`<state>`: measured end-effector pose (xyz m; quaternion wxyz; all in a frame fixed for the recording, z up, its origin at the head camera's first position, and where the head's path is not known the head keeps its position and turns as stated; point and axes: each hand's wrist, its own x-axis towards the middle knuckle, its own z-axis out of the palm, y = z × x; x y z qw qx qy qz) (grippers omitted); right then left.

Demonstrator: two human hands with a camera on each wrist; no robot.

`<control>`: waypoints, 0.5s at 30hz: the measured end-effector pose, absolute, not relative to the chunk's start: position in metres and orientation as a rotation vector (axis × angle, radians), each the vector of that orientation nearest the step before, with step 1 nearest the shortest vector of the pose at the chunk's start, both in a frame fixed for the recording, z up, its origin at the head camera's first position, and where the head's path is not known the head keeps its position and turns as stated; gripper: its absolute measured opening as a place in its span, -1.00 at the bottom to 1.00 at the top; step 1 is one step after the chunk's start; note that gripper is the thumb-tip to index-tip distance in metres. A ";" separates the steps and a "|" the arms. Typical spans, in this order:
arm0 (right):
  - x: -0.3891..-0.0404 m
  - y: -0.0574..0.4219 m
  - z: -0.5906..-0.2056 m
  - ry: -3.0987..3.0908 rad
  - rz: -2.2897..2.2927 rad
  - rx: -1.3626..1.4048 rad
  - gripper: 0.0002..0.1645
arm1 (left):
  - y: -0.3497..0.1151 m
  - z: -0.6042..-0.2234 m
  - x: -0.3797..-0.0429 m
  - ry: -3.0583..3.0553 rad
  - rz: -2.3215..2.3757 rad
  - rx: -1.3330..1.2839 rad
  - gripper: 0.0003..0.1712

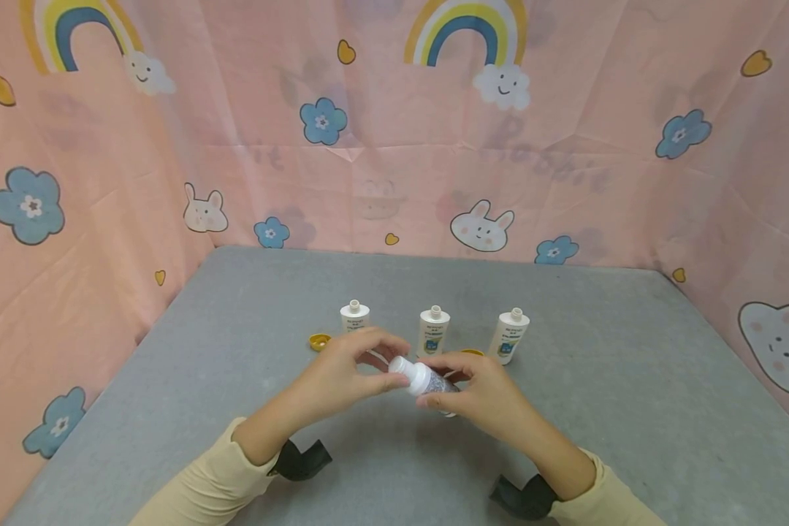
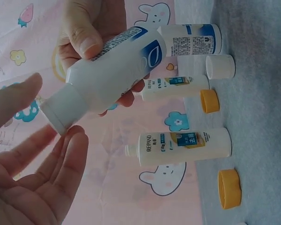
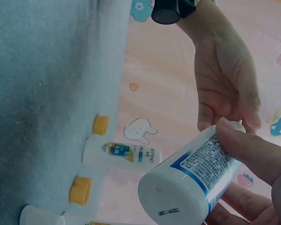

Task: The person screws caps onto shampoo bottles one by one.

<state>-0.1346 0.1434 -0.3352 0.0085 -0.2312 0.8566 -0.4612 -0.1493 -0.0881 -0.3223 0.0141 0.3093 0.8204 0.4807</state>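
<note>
In right grip (image 1: 489,400), holds tilted bottle (image 2: 113,71) around its body, likely for steadiness; in left grip (image 1: 342,372), pinches white cap (image 2: 64,108).

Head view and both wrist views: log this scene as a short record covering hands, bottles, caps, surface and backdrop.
left hand: thumb and fingers about the white cap of the held bottle
right hand: grips the body of the held bottle
held bottle pose: tilted, off the table
standing, uncapped: three white bottles, in a row
standing, partly hidden: one blue-and-white bottle
loose caps: yellow caps, one white lid
surface: grey table
backdrop: pink printed cloth
</note>
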 end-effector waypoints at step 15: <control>-0.134 0.141 -0.336 2.709 -1.413 -0.718 -0.52 | -0.087 -0.325 -0.150 2.587 1.466 0.702 -0.75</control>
